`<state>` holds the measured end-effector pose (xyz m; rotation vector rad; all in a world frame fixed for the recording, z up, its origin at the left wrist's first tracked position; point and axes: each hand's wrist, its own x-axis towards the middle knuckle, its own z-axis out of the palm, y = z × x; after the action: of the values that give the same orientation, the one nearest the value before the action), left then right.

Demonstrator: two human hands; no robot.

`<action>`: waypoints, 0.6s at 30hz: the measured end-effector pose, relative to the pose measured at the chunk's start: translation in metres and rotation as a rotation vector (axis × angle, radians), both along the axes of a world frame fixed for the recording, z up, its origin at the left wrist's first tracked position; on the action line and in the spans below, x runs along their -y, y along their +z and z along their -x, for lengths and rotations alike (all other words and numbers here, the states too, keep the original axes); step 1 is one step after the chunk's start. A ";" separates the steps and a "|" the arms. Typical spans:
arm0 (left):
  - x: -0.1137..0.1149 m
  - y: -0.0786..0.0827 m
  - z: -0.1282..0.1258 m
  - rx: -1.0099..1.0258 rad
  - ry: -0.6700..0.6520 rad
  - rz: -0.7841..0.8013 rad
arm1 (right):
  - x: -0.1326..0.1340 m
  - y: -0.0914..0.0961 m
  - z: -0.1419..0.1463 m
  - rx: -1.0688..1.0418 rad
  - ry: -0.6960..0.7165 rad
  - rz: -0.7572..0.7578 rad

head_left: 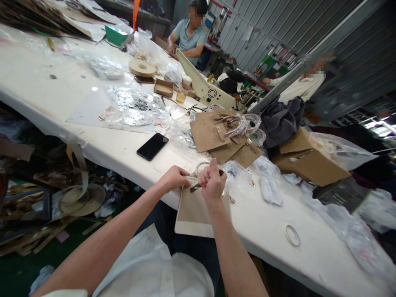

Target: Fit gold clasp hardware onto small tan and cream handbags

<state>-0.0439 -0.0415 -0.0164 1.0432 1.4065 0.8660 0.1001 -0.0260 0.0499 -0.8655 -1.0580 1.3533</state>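
The beige panel (193, 212) lies at the near edge of the desk (123, 153), its lower end reaching out over the person's lap. Both hands are at its far end, so most of the panel stretches from them back toward the body.

The left hand (177, 178) is at the panel's upper left corner, fingers bent and the thumb close to the fingertips; whether it pinches the edge or only presses on it cannot be told. The right hand (213, 181) is above the upper right part of the panel, closed in a fist with the thumb pointing up. It grips a slim dark tool (220, 173), mostly hidden by the fingers. Between the two hands a brown strip (194, 188) shows over the panel, and a pale loop (201, 166) stands up just beyond them.

Farther across the desk, past the right hand, several brown panels (208, 134) overlap in a pile, with plastic-wrapped handles (241, 125) on top. A black phone (152, 146) lies beyond the left hand and to its left. A narrow ring (292, 235) rests on the desk well to the right of the right hand.
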 end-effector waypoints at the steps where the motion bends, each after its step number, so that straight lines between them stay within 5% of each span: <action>1: 0.000 0.000 0.000 -0.002 -0.002 0.003 | -0.005 -0.002 0.004 0.012 -0.016 0.022; 6: 0.002 0.004 -0.001 0.072 0.006 0.010 | -0.048 -0.015 0.027 0.190 -0.099 0.298; 10: 0.001 0.008 0.002 0.198 0.039 0.109 | -0.067 -0.013 0.030 0.223 -0.009 0.468; 13: -0.001 0.007 0.005 0.209 0.018 0.145 | -0.051 -0.001 0.018 0.103 0.068 0.323; 18: 0.000 0.001 0.006 0.191 -0.002 0.074 | -0.013 0.012 0.005 0.026 -0.077 -0.054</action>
<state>-0.0500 -0.0412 -0.0152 0.8820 1.2661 0.8816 0.0946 -0.0132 0.0621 -0.8777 -1.0661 1.2472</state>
